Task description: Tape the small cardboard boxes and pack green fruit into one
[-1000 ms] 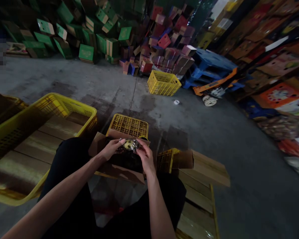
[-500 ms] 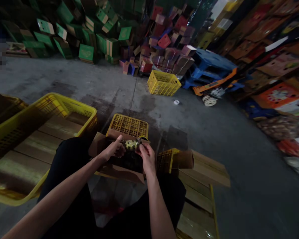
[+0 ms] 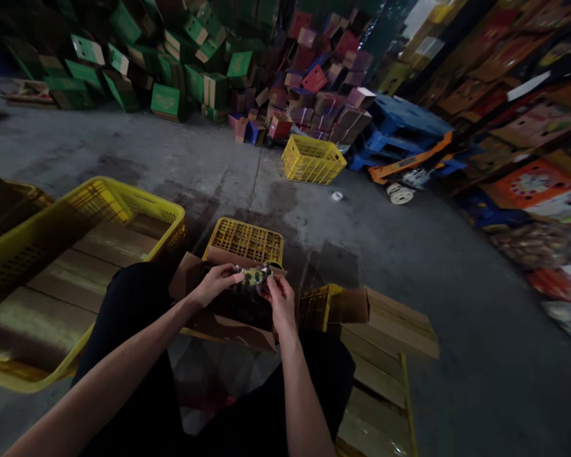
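Between my two hands is a small clear plastic packet [image 3: 253, 277] with yellow-green and dark patches; its contents are too small to name. My left hand [image 3: 219, 282] pinches its left end, thumb on top. At the right end, the fingers of my right hand [image 3: 280, 293] are closed on it. Beneath the packet stands an open cardboard box [image 3: 233, 327], its flaps folded out and its inside dark. What lies in the box is hard to make out.
A large yellow crate [image 3: 178, 219] with cardboard boxes stands left, near my knee. Cardboard boxes [image 3: 375, 368] sit to the right. Ahead are an upturned yellow crate [image 3: 247, 238], another yellow crate [image 3: 313, 158], a pallet jack [image 3: 412, 158] and heaped green boxes [image 3: 166, 101].
My left hand has rolled over, so its thumb now lies across the packet's left end. The packet has turned slightly, showing more dark patches. My right hand has hardly moved.
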Motion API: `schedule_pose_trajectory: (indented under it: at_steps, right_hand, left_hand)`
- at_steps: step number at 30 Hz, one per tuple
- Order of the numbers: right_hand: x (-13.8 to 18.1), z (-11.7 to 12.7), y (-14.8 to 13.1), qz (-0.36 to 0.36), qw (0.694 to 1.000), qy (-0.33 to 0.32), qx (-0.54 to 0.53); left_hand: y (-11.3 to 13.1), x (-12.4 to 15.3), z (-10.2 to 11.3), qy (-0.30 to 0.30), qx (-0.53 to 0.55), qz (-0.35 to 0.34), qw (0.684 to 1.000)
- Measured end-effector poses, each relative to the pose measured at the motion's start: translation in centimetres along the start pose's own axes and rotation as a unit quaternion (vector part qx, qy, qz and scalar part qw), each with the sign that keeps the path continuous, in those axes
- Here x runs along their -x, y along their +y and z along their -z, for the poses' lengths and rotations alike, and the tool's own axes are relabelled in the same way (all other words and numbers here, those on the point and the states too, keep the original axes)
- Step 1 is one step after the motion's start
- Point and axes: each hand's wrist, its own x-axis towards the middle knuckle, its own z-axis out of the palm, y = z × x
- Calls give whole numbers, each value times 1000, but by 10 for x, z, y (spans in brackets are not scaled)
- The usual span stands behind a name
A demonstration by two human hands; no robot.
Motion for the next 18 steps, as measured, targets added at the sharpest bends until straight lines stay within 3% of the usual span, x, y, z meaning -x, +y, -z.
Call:
schedule_pose_trajectory:
  at_steps: [5, 11, 13, 15, 18]
  right_hand:
    - [2, -1, -3, -16, 999, -41, 13]
    - [0, 7, 0, 1, 998, -19, 52]
    - [-1, 11, 2, 11, 996, -21, 83]
    - [-2, 13, 4, 14, 992, -41, 121]
    - [-1, 12, 10, 33, 976, -74, 201]
  left_hand:
    - [3, 0, 2, -6, -22, -14, 1000]
    - [-1, -6, 18, -10, -137, -35, 990]
    - [-5, -9, 32, 22, -248, -46, 967]
    - [-10, -10, 49, 40, -374, -32, 926]
    - [-19, -10, 69, -23, -506, -3, 862]
